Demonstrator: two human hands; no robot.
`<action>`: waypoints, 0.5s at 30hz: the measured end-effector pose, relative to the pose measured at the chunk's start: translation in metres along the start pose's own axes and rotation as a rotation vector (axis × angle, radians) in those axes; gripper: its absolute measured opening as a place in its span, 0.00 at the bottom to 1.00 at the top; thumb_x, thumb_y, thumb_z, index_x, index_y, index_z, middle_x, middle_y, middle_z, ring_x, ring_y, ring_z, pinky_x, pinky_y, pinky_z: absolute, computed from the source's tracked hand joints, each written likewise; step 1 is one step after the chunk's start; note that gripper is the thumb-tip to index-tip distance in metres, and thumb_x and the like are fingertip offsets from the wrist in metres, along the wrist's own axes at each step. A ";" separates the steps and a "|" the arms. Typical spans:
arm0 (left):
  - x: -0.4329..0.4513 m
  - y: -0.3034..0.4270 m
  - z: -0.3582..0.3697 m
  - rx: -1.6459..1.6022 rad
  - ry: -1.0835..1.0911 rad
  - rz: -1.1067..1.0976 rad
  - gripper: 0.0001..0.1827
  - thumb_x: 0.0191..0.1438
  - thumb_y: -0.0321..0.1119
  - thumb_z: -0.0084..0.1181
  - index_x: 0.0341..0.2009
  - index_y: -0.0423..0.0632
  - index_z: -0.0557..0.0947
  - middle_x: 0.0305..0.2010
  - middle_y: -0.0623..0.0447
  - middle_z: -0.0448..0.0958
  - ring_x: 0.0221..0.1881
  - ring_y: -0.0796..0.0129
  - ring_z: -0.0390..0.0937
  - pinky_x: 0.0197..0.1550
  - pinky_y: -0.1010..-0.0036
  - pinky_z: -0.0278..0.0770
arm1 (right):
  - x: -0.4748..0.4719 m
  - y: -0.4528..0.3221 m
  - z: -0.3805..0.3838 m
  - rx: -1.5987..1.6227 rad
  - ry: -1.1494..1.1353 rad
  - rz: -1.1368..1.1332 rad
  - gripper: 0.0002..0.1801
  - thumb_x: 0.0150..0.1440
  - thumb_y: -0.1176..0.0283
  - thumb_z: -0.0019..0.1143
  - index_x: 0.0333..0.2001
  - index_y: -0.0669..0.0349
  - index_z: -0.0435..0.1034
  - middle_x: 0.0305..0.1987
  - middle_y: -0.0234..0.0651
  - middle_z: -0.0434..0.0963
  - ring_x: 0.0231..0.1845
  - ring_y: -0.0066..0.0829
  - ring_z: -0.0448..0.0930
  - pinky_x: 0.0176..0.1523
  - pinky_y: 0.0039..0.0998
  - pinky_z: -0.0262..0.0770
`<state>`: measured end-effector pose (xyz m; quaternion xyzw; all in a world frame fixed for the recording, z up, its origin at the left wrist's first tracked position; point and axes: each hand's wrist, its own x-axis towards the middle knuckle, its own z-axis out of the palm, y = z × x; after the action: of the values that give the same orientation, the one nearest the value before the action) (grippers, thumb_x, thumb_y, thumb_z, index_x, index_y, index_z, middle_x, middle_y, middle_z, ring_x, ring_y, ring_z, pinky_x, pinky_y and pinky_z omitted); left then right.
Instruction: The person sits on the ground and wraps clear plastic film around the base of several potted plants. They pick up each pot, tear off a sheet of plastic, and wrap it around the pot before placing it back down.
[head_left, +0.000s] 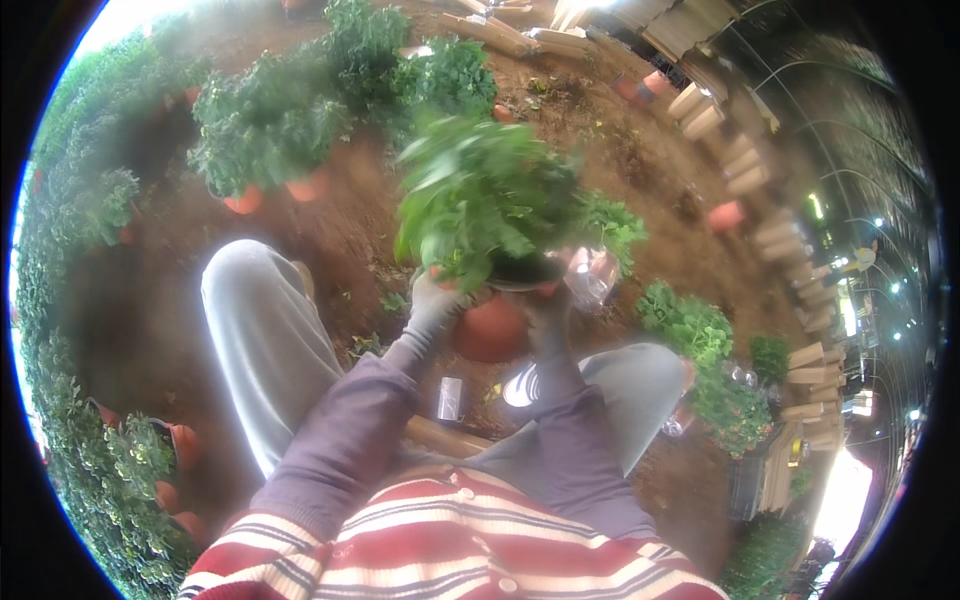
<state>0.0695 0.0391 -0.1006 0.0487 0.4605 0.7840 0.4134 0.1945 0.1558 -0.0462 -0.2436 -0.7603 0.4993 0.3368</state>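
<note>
A leafy green potted plant (480, 195) is held up in front of me, its leaves blurred by motion. Its orange-red plastic pot (491, 330) tilts, with the leaves leaning away from me. My left hand (439, 298), in a grey glove, grips the pot near its rim on the left. On the opposite side my right hand (549, 306), also gloved and partly in shadow, grips it too. Leaves and shadow hide some of the fingers. Just right of the pot is crumpled clear plastic (592, 276) beside a lobed-leaf plant (619, 225).
Between my knees lie a small pale rectangular object (450, 399) and a wooden board (446, 436). Potted plants (270, 120) crowd the left and far side. Plastic-wrapped plants (694, 330) stand at right, with a curving row of cardboard boxes (780, 232) beyond. An orange pot (726, 217) sits on the soil.
</note>
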 end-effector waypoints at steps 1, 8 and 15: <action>0.004 0.000 -0.001 0.002 -0.024 0.061 0.23 0.54 0.35 0.70 0.53 0.47 0.80 0.41 0.55 0.83 0.44 0.65 0.80 0.50 0.67 0.80 | 0.004 -0.008 0.004 -0.048 0.027 0.005 0.27 0.52 0.77 0.72 0.56 0.67 0.72 0.49 0.39 0.83 0.48 0.25 0.82 0.50 0.28 0.81; 0.043 -0.037 -0.015 -0.484 -0.408 -0.123 0.25 0.55 0.35 0.66 0.56 0.45 0.77 0.49 0.54 0.80 0.48 0.66 0.77 0.55 0.67 0.75 | 0.038 -0.037 0.010 -0.394 -0.138 -0.033 0.31 0.53 0.75 0.73 0.60 0.67 0.69 0.51 0.40 0.80 0.49 0.30 0.83 0.52 0.33 0.82; 0.054 -0.102 0.002 -1.372 -0.514 -0.302 0.28 0.61 0.45 0.58 0.62 0.47 0.74 0.58 0.51 0.76 0.58 0.59 0.72 0.64 0.62 0.68 | 0.115 -0.155 -0.056 -1.088 0.151 -0.386 0.22 0.61 0.60 0.62 0.54 0.61 0.73 0.47 0.42 0.80 0.50 0.38 0.80 0.56 0.40 0.76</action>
<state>0.0968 0.1019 -0.1935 -0.1021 -0.2413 0.7939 0.5487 0.1558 0.2109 0.1433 -0.2736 -0.9119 -0.0523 0.3014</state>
